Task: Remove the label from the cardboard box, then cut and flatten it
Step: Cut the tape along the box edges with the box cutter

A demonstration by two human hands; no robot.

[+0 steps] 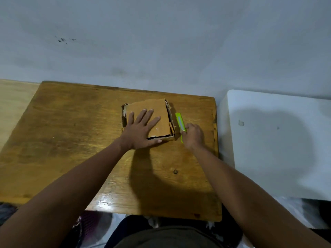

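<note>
A small brown cardboard box [157,110] lies on the wooden table [75,140], its top flap ragged along the far edge. My left hand [141,129] rests flat on top of the box with fingers spread, holding nothing. Just right of the box lies a lime-green utility knife [179,121], pointing away from me. My right hand [193,136] is closed around the knife's near end, beside the box's right wall. No label shows on the visible faces of the box.
A grey wall stands right behind the table. A white surface [277,144] adjoins the table on the right, and a lighter wooden surface [14,101] lies to the left. My lap and patterned fabric show below the table's near edge.
</note>
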